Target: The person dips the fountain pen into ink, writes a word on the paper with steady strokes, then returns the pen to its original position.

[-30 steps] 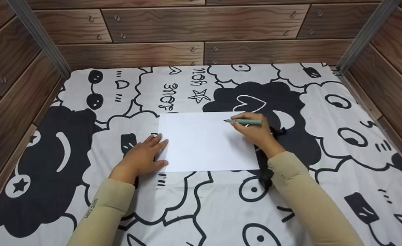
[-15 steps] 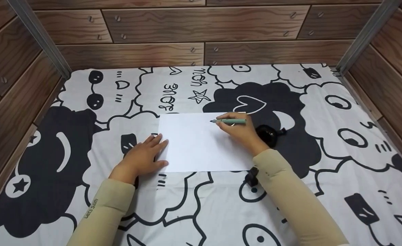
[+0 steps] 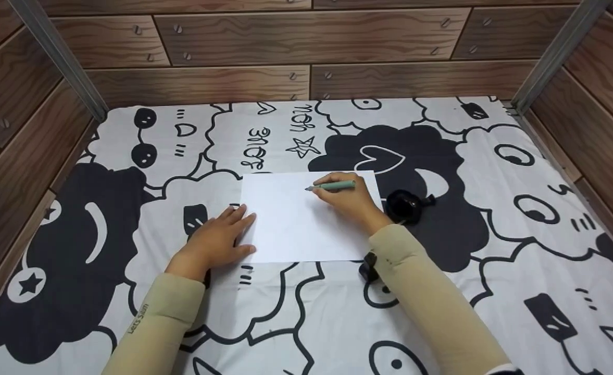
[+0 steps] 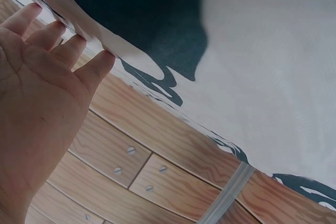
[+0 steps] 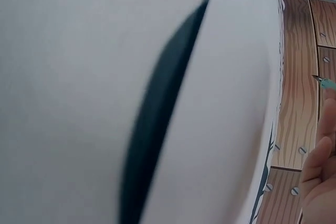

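A blank-looking white sheet of paper (image 3: pixel 285 229) lies on the patterned cloth. My right hand (image 3: pixel 350 200) pinches a green pen (image 3: pixel 337 185) above the upper part of the sheet, its dark tip pointing left; whether the tip touches the paper I cannot tell. At the sheet's left edge my left hand (image 3: pixel 220 237) rests with fingers spread, the fingertips on the paper. The left wrist view has that hand (image 4: pixel 47 87) palm-side with extended fingers. At the right border of the right wrist view, the pen's tip end (image 5: pixel 325 82) shows beyond the curled fingers (image 5: pixel 317 161).
The black-and-white cloth (image 3: pixel 259 302) printed with cartoon faces covers the surface. Black gear with a strap (image 3: pixel 405 205) is around the right wrist. Wood-plank-patterned walls (image 3: pixel 306 36) enclose the back and sides, with grey metal posts (image 3: pixel 561 57) at the corners.
My right hand has slid left across the upper part of the sheet with the pen in it. The left hand and the paper have stayed put.
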The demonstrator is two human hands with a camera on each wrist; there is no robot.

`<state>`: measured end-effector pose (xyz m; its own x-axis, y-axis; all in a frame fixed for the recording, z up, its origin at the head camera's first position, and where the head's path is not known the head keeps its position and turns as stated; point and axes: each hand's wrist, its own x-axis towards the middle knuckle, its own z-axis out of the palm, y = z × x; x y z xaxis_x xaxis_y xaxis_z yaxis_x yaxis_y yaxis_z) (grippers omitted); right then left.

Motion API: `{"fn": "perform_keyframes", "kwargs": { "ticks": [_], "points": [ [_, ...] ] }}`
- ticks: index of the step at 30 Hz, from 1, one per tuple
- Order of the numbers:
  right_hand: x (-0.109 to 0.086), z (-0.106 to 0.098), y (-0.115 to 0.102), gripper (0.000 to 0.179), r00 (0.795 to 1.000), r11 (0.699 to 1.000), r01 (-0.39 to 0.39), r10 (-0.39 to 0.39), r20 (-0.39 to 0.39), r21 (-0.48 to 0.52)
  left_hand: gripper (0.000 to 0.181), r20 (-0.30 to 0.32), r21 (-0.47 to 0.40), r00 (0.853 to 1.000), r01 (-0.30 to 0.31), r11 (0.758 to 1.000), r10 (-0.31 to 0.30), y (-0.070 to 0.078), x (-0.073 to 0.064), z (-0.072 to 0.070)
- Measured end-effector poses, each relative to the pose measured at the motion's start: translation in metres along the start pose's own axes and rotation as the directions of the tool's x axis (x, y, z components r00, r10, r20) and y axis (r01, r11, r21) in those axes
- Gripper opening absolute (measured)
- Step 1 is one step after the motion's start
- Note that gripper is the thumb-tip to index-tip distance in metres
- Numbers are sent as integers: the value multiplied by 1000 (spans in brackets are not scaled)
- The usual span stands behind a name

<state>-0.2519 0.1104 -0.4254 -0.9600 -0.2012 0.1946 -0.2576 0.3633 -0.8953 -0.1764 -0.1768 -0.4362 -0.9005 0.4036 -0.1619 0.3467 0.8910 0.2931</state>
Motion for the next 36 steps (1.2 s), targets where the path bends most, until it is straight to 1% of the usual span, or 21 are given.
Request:
{"fn": "perform_keyframes", "kwargs": {
  "ticks": [5, 14, 22, 29, 36],
  "points": [
    [3, 7, -3, 9, 999, 999, -38, 39, 27, -2, 70, -2, 13, 1000, -6, 1000, 6, 0, 0, -1],
    [6, 17, -2, 8, 995, 997, -72, 73, 72, -22, 69, -2, 4, 1000, -13, 1000, 13, 1, -1, -3],
    [7, 18, -2, 9, 989, 994, -91, 97, 109, -63, 69, -12, 3, 1000, -20, 1000, 20, 1, 0, -3],
    [5, 18, 1, 8, 982, 993, -94, 103, 156, -64, 69, 3, 11, 1000, -11, 1000, 11, 1, 1, -2],
    [5, 19, 2, 7, 979, 990, -109, 123, 162, -92, 70, 8, 21, 1000, -2, 1000, 2, 1, 1, 0]
  ]
}}
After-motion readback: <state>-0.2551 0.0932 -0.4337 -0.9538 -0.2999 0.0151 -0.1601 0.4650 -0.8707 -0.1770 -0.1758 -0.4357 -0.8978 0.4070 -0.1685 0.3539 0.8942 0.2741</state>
